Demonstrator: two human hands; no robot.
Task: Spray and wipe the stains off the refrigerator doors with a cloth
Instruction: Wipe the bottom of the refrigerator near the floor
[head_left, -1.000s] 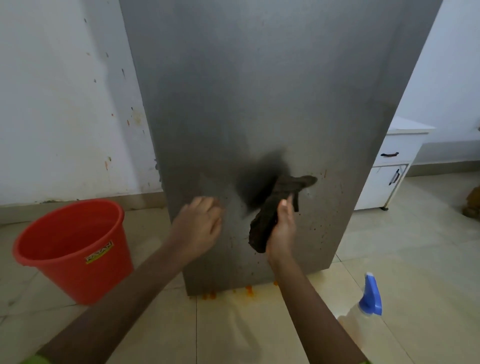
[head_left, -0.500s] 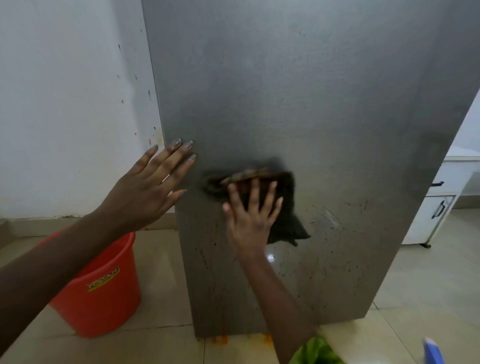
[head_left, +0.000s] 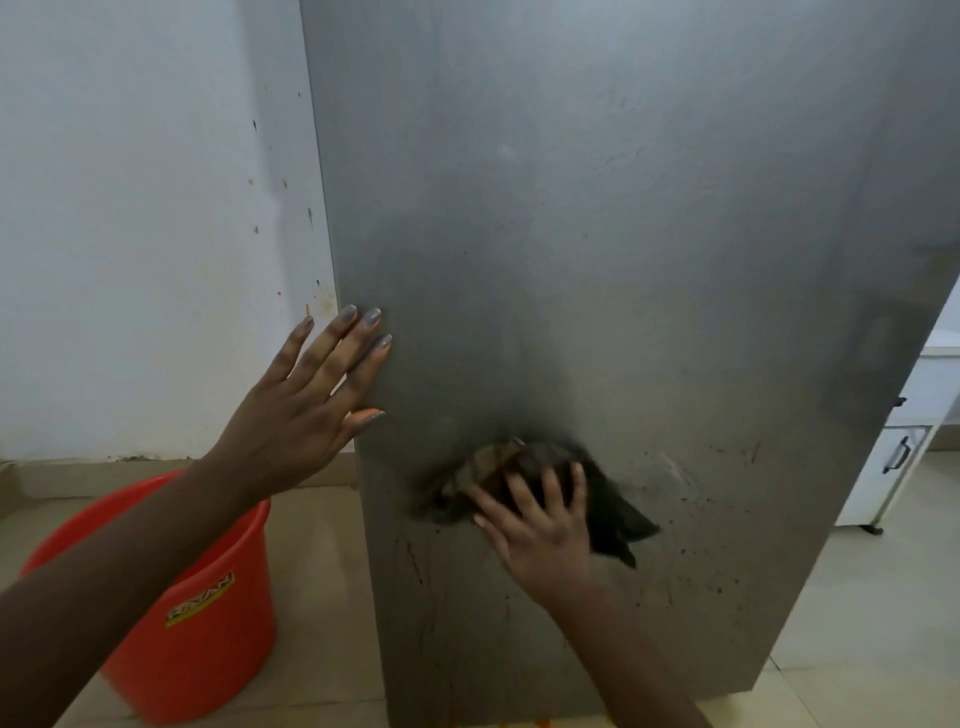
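Refrigerator door runs out past the top edge and the upper right, so its full height is unseen. The cloth is smeared by motion blur, its middle hidden under the right hand. Red bucket: near rim and left side covered by the forearm of the left hand, yellow label too blurred to read. White cabinet sits half behind the door, cut by the right edge; whether the left palm meets the door cannot be told.
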